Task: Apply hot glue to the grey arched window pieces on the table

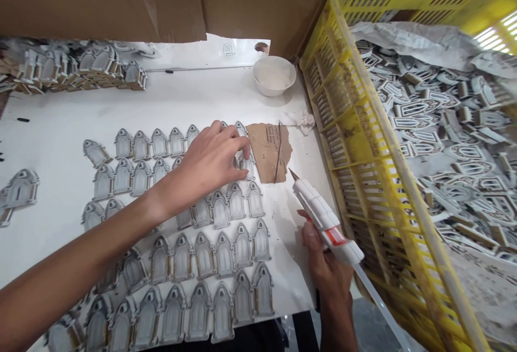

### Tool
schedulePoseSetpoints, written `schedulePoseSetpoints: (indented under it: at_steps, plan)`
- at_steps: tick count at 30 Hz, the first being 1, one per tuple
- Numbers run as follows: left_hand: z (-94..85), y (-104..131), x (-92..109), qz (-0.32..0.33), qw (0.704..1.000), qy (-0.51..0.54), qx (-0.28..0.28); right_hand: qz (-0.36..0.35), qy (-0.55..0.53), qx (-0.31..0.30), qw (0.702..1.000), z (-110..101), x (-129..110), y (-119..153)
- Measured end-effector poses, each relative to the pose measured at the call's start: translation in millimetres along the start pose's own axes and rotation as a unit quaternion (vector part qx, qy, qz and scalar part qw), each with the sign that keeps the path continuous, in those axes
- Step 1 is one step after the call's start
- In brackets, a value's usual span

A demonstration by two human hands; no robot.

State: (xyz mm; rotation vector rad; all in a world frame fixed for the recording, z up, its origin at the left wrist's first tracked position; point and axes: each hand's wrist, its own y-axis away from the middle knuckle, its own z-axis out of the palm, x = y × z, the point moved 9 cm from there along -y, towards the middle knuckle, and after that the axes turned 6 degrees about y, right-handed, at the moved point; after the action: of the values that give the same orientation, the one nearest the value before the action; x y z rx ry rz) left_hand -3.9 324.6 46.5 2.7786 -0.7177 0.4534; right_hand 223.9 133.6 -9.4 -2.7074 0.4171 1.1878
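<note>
We log our left forearm [100,239] stretched across rows of arched window pieces [182,257], left hand [214,155] palm-down, thumb and fingers curved about one piece [250,166] beside a cardboard scrap [266,153], grip unclear; right hand [329,274] wrapped round a white glue gun [317,205], nozzle angled up-left.

An open strip of white tabletop [194,96] lies between the arched window pieces [159,141] and the upright cardboard [100,2] closing the back. The bowl [275,80] obstructs the far right corner, the yellow crate [363,112] walls the right side, and the left forearm [105,236] crosses the rows.
</note>
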Motion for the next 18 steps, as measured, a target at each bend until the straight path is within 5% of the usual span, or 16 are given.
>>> schedulePoseSetpoints:
  at_steps: [18]
  plan:
    - [0.8, 4, 19, 0.035, 0.999, -0.038, -0.001, 0.02, 0.003, 0.011, 1.0, 0, -6, -1]
